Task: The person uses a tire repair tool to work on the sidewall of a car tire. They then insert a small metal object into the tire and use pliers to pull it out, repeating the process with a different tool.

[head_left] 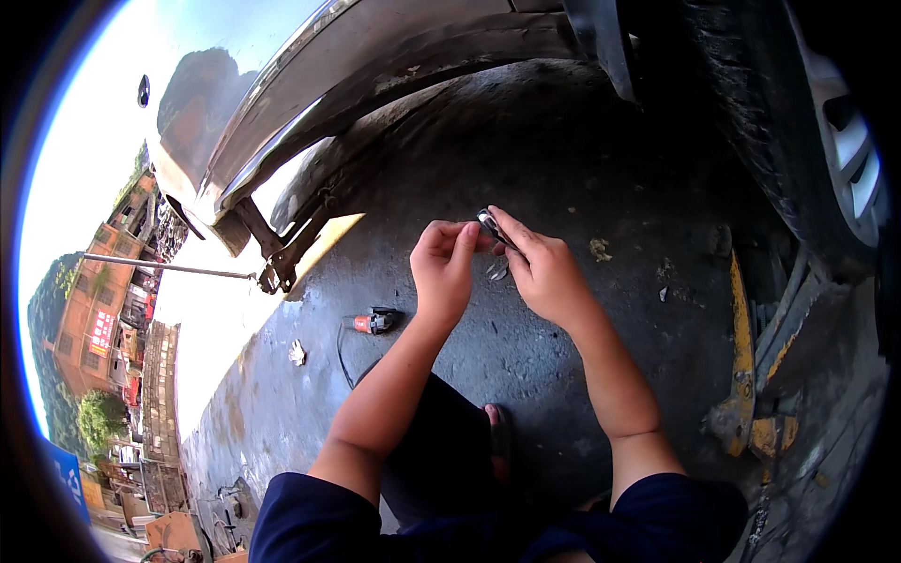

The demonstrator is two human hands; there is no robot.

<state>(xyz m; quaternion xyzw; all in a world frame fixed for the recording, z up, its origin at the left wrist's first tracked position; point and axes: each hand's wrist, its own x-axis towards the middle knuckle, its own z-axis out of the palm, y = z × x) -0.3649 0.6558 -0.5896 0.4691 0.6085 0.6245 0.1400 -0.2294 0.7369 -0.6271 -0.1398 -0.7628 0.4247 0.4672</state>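
Note:
In front of me, over the dark floor, both my hands are raised close together. My right hand (542, 272) is closed round a small, dark, slim item (490, 223) with a shiny metallic end, its exact kind too small to tell. The fingers of my left hand (443, 267) are pinched beside that item's end; what lies between them is hidden. A thin, glinting loop-like shape (497, 270) shows just below the fingers, and I cannot tell whether it is joined to the item. On the floor to the left lies a red and black angle grinder (375, 322) with its cable.
A car body (404, 56) overhangs the far side, with a jack (274, 267) and its long handle under its left end. A wheel (798, 141) stands at the right, above a yellow-edged metal frame (741, 347). Crumpled white scrap (297, 353) lies left of the grinder.

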